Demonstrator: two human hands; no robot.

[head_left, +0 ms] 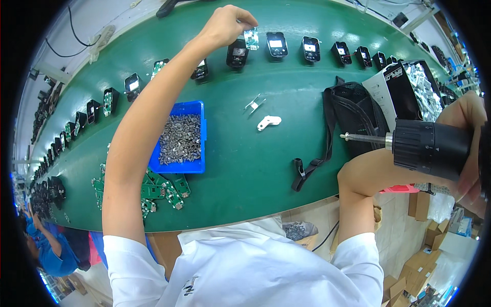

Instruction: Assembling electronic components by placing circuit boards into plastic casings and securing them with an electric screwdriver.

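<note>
Stretched out to the far side of the bench, my left hand (225,24) pinches a small green circuit board (251,39) by its upper edge. The board hangs right beside a black device housing (237,54) in the curved row. At the right edge of the view, my right hand (466,110) is wrapped round a black electric screwdriver (430,148). Its long metal bit (365,137) points left over a black bag, touching nothing I can see. Part of the right hand is hidden behind the tool.
A blue tray of screws (203,148) stands left of centre, partly behind my left arm. Loose green boards (152,191) lie near it. A white plastic part (269,123), a clear piece (254,104), a black bag (358,110) and a box of metal parts (401,84) are on the green bench.
</note>
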